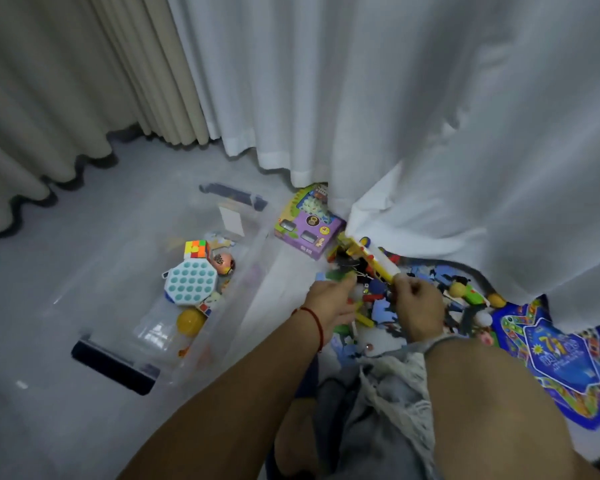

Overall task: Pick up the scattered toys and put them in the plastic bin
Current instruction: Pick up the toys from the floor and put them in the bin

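Grey floor (pixel 84 237), one plastic bin (pixel 125 306), two hands, left hand (pixel 329 306), right hand (pixel 418 308)

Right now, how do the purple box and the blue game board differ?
The purple box is a thick carton; the blue game board lies flat. The purple box sits beside the plastic bin, partly under the white curtain; the blue game board lies far to the right, beyond the toy pile. The box shows cartoon pictures, the board a star pattern. Both rest on the floor, outside the bin.
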Demonstrator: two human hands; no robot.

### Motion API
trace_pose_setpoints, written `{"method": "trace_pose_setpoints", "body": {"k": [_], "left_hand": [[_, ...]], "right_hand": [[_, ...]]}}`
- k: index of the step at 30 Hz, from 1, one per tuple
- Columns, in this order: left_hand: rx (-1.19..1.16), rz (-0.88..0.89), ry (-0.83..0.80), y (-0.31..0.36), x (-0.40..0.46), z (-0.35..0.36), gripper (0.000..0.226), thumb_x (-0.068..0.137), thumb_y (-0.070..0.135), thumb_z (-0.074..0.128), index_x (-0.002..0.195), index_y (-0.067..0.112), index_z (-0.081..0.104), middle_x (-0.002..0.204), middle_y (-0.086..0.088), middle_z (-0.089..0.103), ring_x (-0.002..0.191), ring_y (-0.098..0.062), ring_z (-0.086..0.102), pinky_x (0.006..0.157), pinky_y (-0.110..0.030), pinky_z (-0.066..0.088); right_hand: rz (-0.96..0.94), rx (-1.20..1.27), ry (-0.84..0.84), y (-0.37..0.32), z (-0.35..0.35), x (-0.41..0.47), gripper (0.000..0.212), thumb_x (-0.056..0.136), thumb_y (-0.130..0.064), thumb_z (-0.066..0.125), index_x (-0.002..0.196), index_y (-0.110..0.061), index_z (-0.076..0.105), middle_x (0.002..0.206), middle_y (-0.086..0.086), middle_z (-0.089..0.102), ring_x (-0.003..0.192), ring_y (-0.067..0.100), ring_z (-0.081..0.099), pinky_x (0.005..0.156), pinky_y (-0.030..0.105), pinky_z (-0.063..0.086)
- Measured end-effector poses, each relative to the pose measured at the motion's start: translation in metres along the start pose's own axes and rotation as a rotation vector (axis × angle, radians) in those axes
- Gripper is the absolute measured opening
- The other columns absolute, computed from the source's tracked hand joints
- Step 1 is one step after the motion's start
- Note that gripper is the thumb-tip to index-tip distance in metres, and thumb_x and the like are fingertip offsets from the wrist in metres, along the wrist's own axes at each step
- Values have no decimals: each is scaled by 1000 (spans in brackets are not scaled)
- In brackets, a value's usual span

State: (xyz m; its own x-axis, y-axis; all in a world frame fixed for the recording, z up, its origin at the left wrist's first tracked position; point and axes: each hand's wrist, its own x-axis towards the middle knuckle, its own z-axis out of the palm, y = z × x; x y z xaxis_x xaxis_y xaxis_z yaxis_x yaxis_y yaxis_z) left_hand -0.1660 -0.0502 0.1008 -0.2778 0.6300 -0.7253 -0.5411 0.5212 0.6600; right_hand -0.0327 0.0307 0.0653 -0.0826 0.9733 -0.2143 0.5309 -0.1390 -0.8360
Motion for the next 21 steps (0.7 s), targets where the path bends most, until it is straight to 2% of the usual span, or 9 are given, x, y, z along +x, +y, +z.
{"method": "trace_pose_setpoints", "body": {"k": [3,5,8,10,12,14,17,19,21], "left_hand": [[-151,-5,-19,-1,-9,-21,71,88,47,65,141,7,39,136,-16,50,93,-26,62,84,-40,58],[-225,2,-16,0,-13,-38,84,83,50,70,149,15,31,142,-18,47,101,-29,63,83,-42,59],[-207,45,39,4,-19,-55,67,84,41,72,133,3,47,120,-20,63,91,-30,68,66,-40,61],[-36,89,68,10,-26,-63,41,89,29,69,118,5,54,114,-17,64,82,-26,66,56,-34,59],[144,119,82,16,-31,-74,14,89,16,65,100,11,57,108,-16,65,78,-25,66,60,-36,60],[231,161,96,23,-37,-86,18,87,8,62,104,13,57,100,-18,65,69,-24,64,72,-40,61],[246,331,235,35,-46,-119,40,84,13,63,120,19,50,94,-15,62,62,-24,55,63,-35,55],[304,468,432,41,-48,-152,42,75,27,67,114,26,52,97,-13,67,64,-27,59,59,-34,55],[449,509,613,43,-44,-187,39,68,38,68,104,31,54,92,-6,69,73,-30,65,69,-39,57]], "right_hand": [[-65,8,-187,-22,11,-26,28,99,-27,57,98,-2,70,86,16,70,74,27,64,67,36,52],[-67,-4,-303,-37,20,-40,25,98,-26,60,98,-2,69,85,16,70,77,30,66,76,44,55],[-30,-33,-509,-56,33,-52,18,91,-22,70,84,-5,67,77,12,67,70,22,60,73,35,51],[-77,-230,-649,-62,41,-54,24,89,-33,71,72,-15,68,74,3,68,71,16,58,73,31,48],[-107,-249,-702,-66,46,-56,26,90,-34,69,69,-19,66,74,3,70,72,17,61,74,33,50],[-112,-109,-635,-68,48,-59,20,94,-25,66,79,-12,67,79,12,72,70,22,65,78,40,55],[-50,123,-553,-71,49,-62,12,97,-6,58,93,4,64,74,19,65,59,24,60,61,32,52],[-39,118,-560,-71,48,-62,11,97,-4,56,95,5,63,74,19,64,56,21,61,53,26,51],[-32,113,-599,-72,48,-62,11,98,-2,55,93,4,63,71,16,64,51,15,62,49,22,52]]}}
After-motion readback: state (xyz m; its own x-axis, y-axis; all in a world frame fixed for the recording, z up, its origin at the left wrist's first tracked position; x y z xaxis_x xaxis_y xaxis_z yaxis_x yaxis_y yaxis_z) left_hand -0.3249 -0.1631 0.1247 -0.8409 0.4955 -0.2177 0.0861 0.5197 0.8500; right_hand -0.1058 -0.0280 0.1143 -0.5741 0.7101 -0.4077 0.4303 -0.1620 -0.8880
